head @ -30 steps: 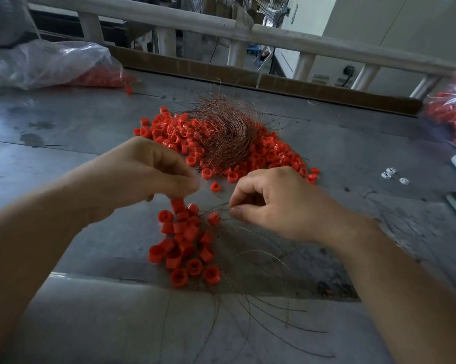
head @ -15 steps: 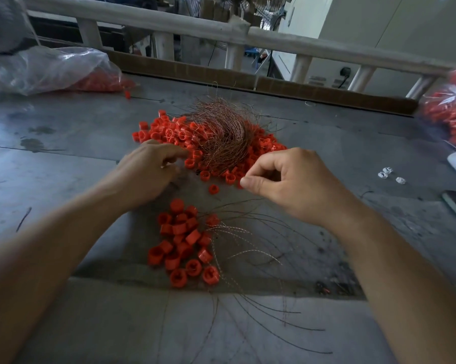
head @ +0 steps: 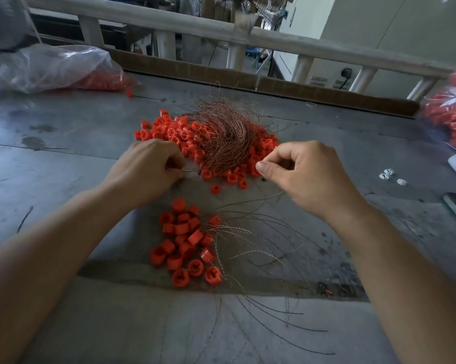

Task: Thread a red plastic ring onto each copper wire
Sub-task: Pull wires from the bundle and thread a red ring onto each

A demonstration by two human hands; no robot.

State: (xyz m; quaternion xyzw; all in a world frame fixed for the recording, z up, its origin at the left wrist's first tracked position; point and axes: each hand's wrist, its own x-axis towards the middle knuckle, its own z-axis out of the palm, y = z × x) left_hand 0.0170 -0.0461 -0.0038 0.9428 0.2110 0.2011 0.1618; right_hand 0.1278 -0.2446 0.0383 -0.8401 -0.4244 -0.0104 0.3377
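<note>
Copper wires (head: 225,143) form a bristly nest among stubby red rings (head: 153,134).

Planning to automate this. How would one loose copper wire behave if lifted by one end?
Probably floppy and light: the loose copper wires lie thin, in long curves. The wire bundle looks tangled, so a strand may snag neighbours.

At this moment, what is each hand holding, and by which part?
The left hand pinches a thin copper wire near its end. The right hand presses thumb against forefinger; what it holds, if anything, cannot be told.
</note>
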